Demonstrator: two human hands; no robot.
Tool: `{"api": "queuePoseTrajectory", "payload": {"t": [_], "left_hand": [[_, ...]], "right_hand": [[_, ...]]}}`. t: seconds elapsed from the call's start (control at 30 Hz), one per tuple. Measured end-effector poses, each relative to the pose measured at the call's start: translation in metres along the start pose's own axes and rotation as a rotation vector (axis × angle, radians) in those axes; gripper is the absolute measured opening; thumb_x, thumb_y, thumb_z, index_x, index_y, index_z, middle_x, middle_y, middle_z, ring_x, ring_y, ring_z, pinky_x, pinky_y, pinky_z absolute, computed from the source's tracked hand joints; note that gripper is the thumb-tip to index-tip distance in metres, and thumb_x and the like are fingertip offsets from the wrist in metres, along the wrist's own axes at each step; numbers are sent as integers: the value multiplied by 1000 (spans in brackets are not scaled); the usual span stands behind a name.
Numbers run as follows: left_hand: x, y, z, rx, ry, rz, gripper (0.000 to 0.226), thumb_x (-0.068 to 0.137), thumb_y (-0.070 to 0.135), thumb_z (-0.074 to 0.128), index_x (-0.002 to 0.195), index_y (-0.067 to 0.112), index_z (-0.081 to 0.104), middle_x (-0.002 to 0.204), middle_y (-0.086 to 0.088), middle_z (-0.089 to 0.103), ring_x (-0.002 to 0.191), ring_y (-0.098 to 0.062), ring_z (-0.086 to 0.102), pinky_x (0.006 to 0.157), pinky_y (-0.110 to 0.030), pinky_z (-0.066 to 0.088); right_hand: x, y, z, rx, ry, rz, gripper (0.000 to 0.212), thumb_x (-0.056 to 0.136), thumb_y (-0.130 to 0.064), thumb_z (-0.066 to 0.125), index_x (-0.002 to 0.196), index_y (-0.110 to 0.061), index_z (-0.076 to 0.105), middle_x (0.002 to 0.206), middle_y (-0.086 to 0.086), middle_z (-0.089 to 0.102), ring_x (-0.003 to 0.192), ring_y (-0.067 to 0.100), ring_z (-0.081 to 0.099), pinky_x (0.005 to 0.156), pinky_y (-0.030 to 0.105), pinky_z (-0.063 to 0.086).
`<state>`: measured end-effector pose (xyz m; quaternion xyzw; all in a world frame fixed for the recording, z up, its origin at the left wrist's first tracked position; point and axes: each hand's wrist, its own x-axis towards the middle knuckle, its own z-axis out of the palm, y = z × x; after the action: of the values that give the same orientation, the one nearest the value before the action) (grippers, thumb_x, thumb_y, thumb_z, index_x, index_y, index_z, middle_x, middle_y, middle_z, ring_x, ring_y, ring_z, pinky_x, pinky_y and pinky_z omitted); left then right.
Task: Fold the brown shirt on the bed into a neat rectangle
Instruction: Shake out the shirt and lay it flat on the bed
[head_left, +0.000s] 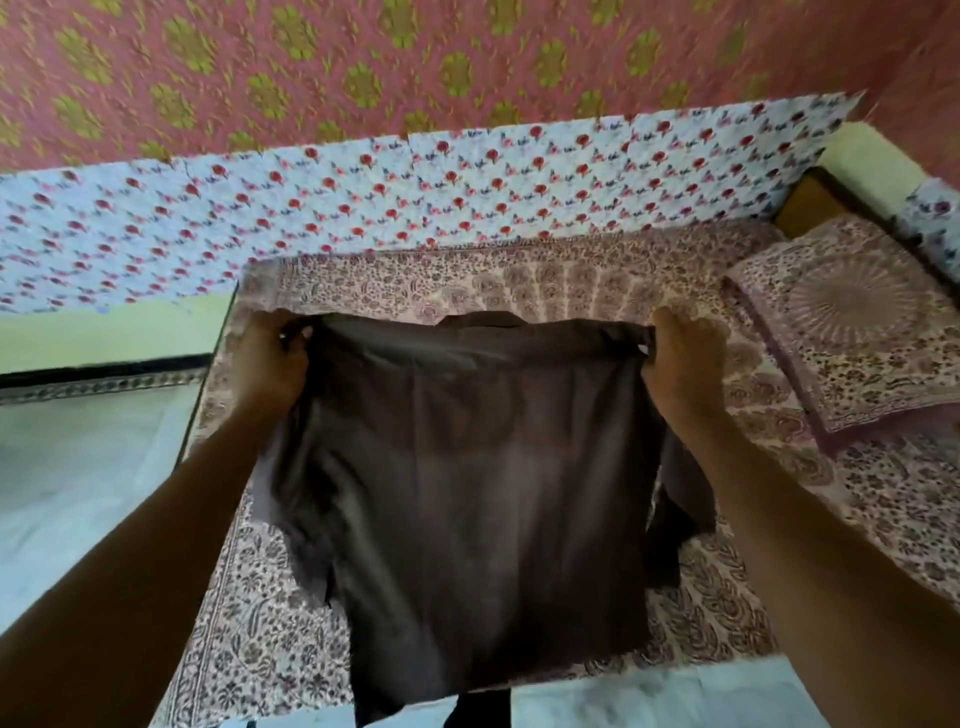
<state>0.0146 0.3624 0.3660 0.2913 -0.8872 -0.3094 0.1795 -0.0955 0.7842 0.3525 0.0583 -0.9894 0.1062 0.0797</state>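
- Two hands, left hand (270, 358) and right hand (685, 358), pinch the brown shirt (467, 467) at its shoulders; it hangs below their curled fingers, over the bed (883, 499).
- Keep the pinched edge level and taut while lowering, so the cloth lands flat.

both forearms are bare to the hands, no sleeves showing.

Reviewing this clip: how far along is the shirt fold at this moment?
Early stage. Done: the brown shirt is picked up and stretched wide. In hand: the left hand and right hand each keep a grip on a top corner near the shoulders, holding it over the bed; the hem hangs past the near edge. Left: no fold is visible yet, a sleeve dangles loose at the right, and the rectangle remains to be made.
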Motion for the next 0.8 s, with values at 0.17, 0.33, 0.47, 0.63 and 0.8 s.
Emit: {"api": "queuePoseTrajectory", "payload": {"t": [0.17, 0.33, 0.47, 0.63, 0.8], "left_hand": [[83, -13, 105, 23, -23, -130, 29, 95, 22, 55, 118, 9, 67, 120, -24, 66, 111, -42, 62, 91, -48, 51], [164, -37, 203, 124, -20, -152, 26, 100, 18, 52, 121, 8, 64, 126, -25, 58, 110, -44, 60, 87, -51, 49], [223, -63, 277, 169, 51, -155, 25, 101, 18, 52, 118, 4, 66, 124, -24, 57, 110, -43, 57, 84, -49, 46], [283, -96, 359, 196, 137, -174, 28, 99, 17, 53, 116, 3, 70, 121, -23, 60, 108, -41, 59, 80, -43, 46], [339, -130, 430, 183, 113, -211, 32, 92, 9, 46, 113, -4, 65, 122, -28, 59, 110, -42, 58, 91, -48, 50]], "right_hand": [[77, 4, 93, 43, -162, 95, 67, 82, -4, 72, 140, -8, 40, 120, 22, 62, 120, 49, 54, 99, 67, 44], [179, -1, 177, 64, -201, 94, 63, 87, 1, 69, 143, 0, 40, 127, 24, 57, 125, 48, 47, 100, 59, 38], [259, -5, 261, 54, -215, 100, 65, 88, -3, 70, 144, 1, 38, 127, 28, 58, 126, 50, 47, 102, 61, 38], [339, -13, 359, 13, -196, 34, 55, 85, 0, 70, 132, 4, 42, 120, 30, 58, 120, 50, 48, 91, 62, 44], [402, -18, 441, -42, -154, 6, 55, 88, -3, 71, 133, 2, 41, 116, 30, 62, 116, 52, 54, 88, 62, 50]]}}
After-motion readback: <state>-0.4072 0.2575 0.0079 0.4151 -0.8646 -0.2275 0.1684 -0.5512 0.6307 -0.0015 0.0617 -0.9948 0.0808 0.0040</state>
